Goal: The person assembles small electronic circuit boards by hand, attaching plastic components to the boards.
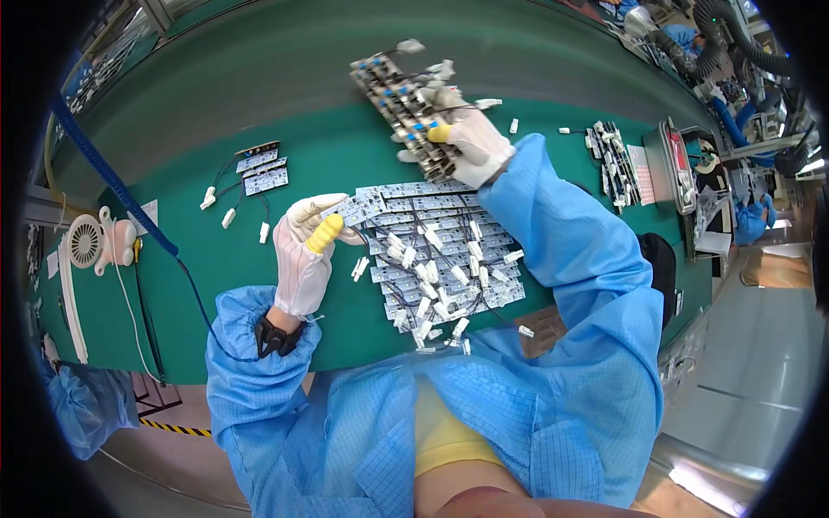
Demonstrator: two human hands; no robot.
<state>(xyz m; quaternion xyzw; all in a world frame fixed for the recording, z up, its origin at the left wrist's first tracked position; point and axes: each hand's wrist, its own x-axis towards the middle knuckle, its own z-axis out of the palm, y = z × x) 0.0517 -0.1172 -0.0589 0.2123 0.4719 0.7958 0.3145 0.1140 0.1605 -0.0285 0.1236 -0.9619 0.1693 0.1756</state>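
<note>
Loose connectors (pixel 410 46) threatened a snag.
The left hand (pixel 304 255) pinched one board (pixel 358 208); the right hand (pixel 477 145) clutched a stack (pixel 399 108) whose connectors could catch the laid-out boards (pixel 505 292).

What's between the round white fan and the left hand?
In the head view, going right from the fan: a pink-and-white object, a yellow-ended thing, a blue cord, then green tabletop before the left hand.

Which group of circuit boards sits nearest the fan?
The small group beyond the left hand; the central array, the bundle in the right hand and the right-side pile are all farther right.
</note>
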